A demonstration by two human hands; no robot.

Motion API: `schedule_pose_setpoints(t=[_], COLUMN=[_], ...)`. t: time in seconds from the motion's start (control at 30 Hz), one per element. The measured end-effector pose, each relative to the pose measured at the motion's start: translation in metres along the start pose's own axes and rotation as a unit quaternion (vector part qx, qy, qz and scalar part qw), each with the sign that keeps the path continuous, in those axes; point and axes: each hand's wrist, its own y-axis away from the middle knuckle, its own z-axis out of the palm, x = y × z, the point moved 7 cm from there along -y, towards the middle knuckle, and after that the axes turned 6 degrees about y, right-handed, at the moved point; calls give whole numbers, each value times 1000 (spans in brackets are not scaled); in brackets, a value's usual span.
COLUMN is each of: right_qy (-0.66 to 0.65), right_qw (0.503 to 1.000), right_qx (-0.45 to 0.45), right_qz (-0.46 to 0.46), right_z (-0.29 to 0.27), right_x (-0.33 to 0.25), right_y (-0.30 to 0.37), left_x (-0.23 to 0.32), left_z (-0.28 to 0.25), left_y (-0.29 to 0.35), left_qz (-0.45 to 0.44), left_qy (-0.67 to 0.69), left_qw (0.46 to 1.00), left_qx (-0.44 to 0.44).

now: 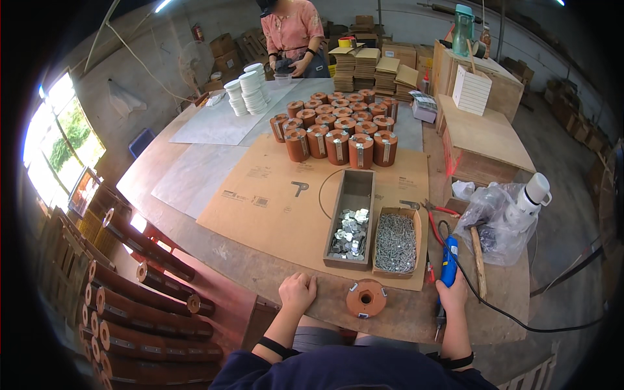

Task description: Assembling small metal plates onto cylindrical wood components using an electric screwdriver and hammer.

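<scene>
My right hand (453,292) is wrapped round a blue electric screwdriver (449,261), its bit pointing down toward the table's near edge and its black cord running off to the right. Curled into a loose fist, my left hand (298,291) rests at the table's near edge; nothing shows in it. Between the two hands lies a reddish-brown cylinder (366,298), a dark hole in its top and small metal pieces at its rim. Just beyond it stand a long grey box (348,263) of shiny metal plates (350,234) and a carton (396,272) full of screws (396,242).
Many similar cylinders (338,147) stand on a cardboard sheet (260,172). Pliers (434,224), a wooden stick (478,260) and a bagged white flask (534,193) lie right. White lid stacks (250,91) and a person (292,32) are across the table. Long brown tubes (153,312) lie left.
</scene>
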Motion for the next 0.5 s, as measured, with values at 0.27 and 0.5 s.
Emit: schedule_pose_setpoints(t=[0.27, 0.5], right_qy=[-2, -2], right_qw=[1000, 1000], right_qx=[-10, 3], right_qz=[12, -4], right_z=[0, 3], right_x=[0, 3], right_y=[0, -1], left_x=[0, 0], left_z=[0, 1], left_y=[0, 0], left_qz=[-1, 0], left_qy=[-5, -4], left_qw=[1000, 1000], left_qx=[-4, -7])
